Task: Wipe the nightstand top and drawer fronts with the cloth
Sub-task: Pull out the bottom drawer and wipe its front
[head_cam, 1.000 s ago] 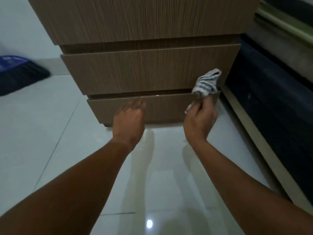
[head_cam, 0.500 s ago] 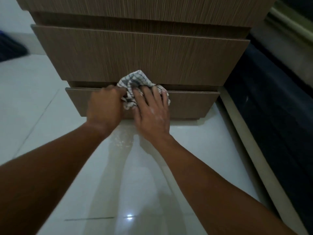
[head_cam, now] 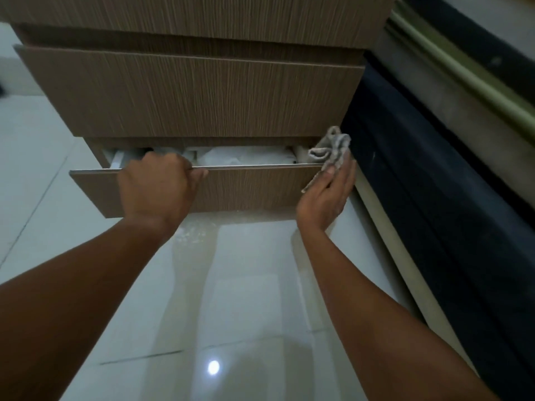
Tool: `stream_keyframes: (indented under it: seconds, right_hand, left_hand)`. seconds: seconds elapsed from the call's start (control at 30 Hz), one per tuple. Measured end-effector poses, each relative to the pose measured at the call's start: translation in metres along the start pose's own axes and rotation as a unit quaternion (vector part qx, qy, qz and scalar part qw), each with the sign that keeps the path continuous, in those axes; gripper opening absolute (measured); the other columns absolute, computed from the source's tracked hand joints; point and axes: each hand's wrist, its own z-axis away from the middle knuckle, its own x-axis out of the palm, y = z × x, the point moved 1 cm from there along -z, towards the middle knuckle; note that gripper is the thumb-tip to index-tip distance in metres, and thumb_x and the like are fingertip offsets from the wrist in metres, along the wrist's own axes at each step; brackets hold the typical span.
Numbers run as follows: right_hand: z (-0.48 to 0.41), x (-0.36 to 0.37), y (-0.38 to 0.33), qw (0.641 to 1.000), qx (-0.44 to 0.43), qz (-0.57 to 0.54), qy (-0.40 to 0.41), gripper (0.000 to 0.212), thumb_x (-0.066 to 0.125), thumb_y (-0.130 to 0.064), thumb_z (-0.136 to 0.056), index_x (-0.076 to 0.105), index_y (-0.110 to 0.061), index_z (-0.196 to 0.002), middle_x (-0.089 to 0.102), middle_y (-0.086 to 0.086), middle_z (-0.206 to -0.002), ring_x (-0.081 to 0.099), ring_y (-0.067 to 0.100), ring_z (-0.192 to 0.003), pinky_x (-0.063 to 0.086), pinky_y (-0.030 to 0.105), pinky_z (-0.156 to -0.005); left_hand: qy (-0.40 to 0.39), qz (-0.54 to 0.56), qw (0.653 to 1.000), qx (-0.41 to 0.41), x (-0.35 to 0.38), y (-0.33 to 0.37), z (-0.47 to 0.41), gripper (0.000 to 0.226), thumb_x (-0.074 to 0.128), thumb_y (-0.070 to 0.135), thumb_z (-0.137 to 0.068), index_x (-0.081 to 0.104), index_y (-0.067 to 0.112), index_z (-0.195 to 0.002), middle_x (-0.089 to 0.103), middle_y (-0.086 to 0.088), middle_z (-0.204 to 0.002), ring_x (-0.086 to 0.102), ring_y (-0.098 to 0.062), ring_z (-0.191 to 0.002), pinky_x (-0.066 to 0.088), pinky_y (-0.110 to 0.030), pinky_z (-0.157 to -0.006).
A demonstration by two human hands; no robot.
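Observation:
The brown wood-grain nightstand fills the upper half of the head view, with its middle drawer front (head_cam: 188,94) closed. The bottom drawer (head_cam: 254,189) is pulled partly out, and white items show inside it. My left hand (head_cam: 157,189) grips the top edge of the bottom drawer front near its middle. My right hand (head_cam: 327,195) holds a crumpled checked cloth (head_cam: 331,151) against the right end of that drawer front, at the top corner.
A dark bed base (head_cam: 434,198) with a pale wooden plinth runs close along the right side of the nightstand. Glossy white floor tiles (head_cam: 231,299) lie below my arms and to the left.
The bottom drawer has come out from closed to partly pulled out under my left hand. My right hand carried the cloth from the drawer's middle to its right end.

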Motion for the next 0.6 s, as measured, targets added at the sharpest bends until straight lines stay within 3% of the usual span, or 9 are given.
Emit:
stream_keyframes:
  seconds: [0.1,0.23,0.33,0.4,0.47,0.53,0.6]
  right_hand:
    - [0.01,0.025,0.006,0.98,0.18,-0.072,0.041,0.04,0.035,-0.038,-0.108,0.061,-0.02,-0.132,0.067,0.006,-0.129,0.061,0.028,-0.119,0.048,0.036,-0.096]
    - [0.046,0.055,0.018,0.956,0.275,-0.088,0.048,0.037,0.04,-0.031,-0.108,0.059,-0.018,-0.137,0.063,0.01,-0.138,0.061,0.033,-0.119,0.05,0.038,-0.098]
    - [0.077,0.065,0.013,0.934,0.345,-0.093,0.029,0.036,0.042,-0.027,-0.109,0.066,-0.009,-0.128,0.068,0.016,-0.128,0.061,0.034,-0.113,0.041,0.026,-0.082]
    - [0.103,0.064,0.005,0.937,0.339,-0.083,-0.005,0.038,0.044,-0.032,-0.107,0.069,-0.009,-0.124,0.069,0.017,-0.125,0.062,0.035,-0.112,0.041,0.025,-0.079]
    - [0.126,0.054,0.0,0.962,0.26,-0.082,-0.035,0.051,0.04,-0.044,-0.102,0.066,-0.011,-0.131,0.062,0.015,-0.138,0.059,0.034,-0.123,0.048,0.028,-0.095]
    - [0.143,0.042,-0.005,0.977,0.184,-0.081,-0.076,0.055,0.038,-0.04,-0.102,0.055,-0.007,-0.143,0.038,0.01,-0.16,0.04,0.023,-0.143,0.034,0.021,-0.115]
    - [0.148,0.031,-0.012,0.976,0.145,-0.092,-0.132,0.046,0.041,-0.023,-0.107,0.046,-0.002,-0.148,0.025,0.008,-0.164,0.026,0.017,-0.148,0.016,0.005,-0.114]
  left_hand:
    - [-0.007,-0.01,1.0,-0.018,0.011,0.001,-0.013,0.054,0.054,0.061,-0.092,0.076,0.013,-0.078,0.058,-0.01,-0.059,0.061,-0.033,-0.059,0.041,-0.03,-0.056]
    - [-0.01,-0.009,0.999,-0.042,0.025,0.002,-0.024,0.061,0.054,0.066,-0.089,0.071,0.01,-0.071,0.053,-0.01,-0.056,0.06,-0.033,-0.06,0.041,-0.032,-0.058]
    - [-0.022,-0.001,0.998,-0.051,0.033,0.007,-0.017,0.063,0.055,0.067,-0.088,0.07,0.009,-0.068,0.049,-0.009,-0.053,0.058,-0.031,-0.057,0.039,-0.032,-0.057]
    - [-0.032,0.01,0.998,-0.056,0.04,0.016,-0.009,0.063,0.055,0.067,-0.088,0.07,0.008,-0.069,0.047,-0.008,-0.051,0.055,-0.028,-0.055,0.039,-0.031,-0.056]
    - [-0.042,0.029,0.997,-0.057,0.045,0.032,-0.001,0.064,0.055,0.067,-0.087,0.073,0.007,-0.074,0.049,-0.009,-0.053,0.057,-0.029,-0.056,0.042,-0.032,-0.056]
    - [-0.046,0.053,0.996,-0.056,0.044,0.044,0.003,0.064,0.056,0.067,-0.087,0.073,0.006,-0.077,0.057,-0.013,-0.057,0.062,-0.033,-0.059,0.049,-0.036,-0.059]
    - [-0.038,0.064,0.996,-0.058,0.038,0.049,0.003,0.062,0.057,0.065,-0.087,0.073,0.005,-0.078,0.063,-0.018,-0.062,0.065,-0.037,-0.063,0.055,-0.04,-0.062]
